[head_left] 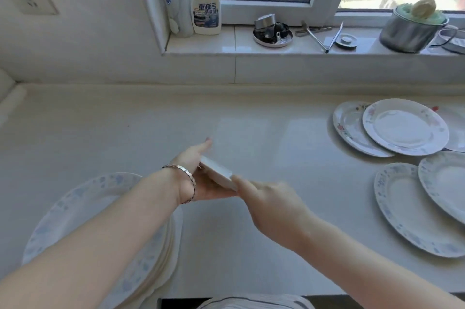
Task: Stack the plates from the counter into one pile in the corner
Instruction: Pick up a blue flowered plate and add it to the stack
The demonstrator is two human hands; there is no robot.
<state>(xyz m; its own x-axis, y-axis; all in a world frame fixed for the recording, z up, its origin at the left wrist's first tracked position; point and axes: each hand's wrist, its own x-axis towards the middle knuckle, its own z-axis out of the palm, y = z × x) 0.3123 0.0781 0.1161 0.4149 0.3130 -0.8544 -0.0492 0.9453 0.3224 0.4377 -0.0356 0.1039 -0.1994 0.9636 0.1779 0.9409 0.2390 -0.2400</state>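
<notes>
A pile of white plates with a blue floral rim (83,204) sits at the counter's near left, partly hidden under my left forearm. At the right, several loose plates lie overlapping: a pink-flowered one (405,126) on top of another (348,125), and two blue-rimmed ones (412,210) (445,183) nearer me. My left hand (198,180), with a bracelet at the wrist, holds a small white flat object (217,173) above the counter's middle. My right hand (271,203) is blurred and its fingers meet the object's near end.
The white counter (251,112) runs to a wall corner at the far left. The window sill behind holds a spray bottle (206,4), a round metal dish of small parts (273,33), tongs (319,37) and a steel pot (412,29).
</notes>
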